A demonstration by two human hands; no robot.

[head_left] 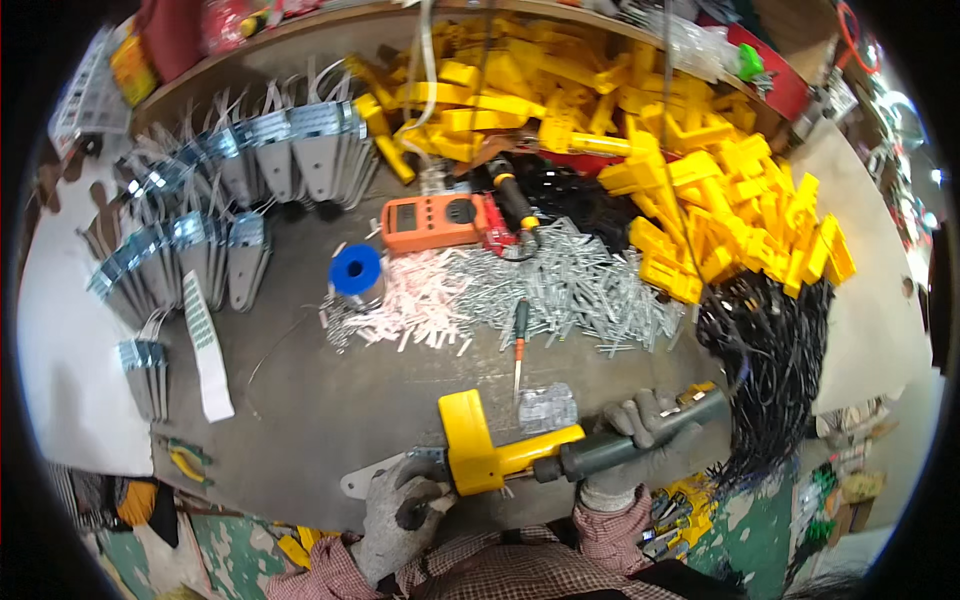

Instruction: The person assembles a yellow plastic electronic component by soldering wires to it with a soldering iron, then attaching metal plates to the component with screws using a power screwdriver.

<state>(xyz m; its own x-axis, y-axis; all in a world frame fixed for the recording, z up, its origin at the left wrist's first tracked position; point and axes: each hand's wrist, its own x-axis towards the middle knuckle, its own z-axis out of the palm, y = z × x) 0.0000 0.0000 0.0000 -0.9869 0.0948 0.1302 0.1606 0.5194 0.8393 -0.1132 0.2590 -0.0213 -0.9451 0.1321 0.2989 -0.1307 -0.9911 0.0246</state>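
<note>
My right hand (650,425), in a grey glove, is wrapped round a dark electric screwdriver (600,455). The driver lies almost level, and its tip meets the side of a yellow plastic housing (470,445) just above the near table edge. My left hand (400,510), also gloved, pinches the left end of this housing, where a flat grey metal plate (368,478) sticks out. What lies under its fingers is partly hidden. Beyond the driver rest a small clear plastic bag (547,407) and a hand screwdriver (520,335) with a dark and orange handle.
Loose screws (590,285) and pale pink sleeves (415,305) lie mid-table, beside an orange multimeter (430,222) and a blue spool (356,269). Yellow housings (720,190) heap up at back right, above black cables (770,360). Metal plates (310,150) stand at left; pliers (187,462) lie near the front left.
</note>
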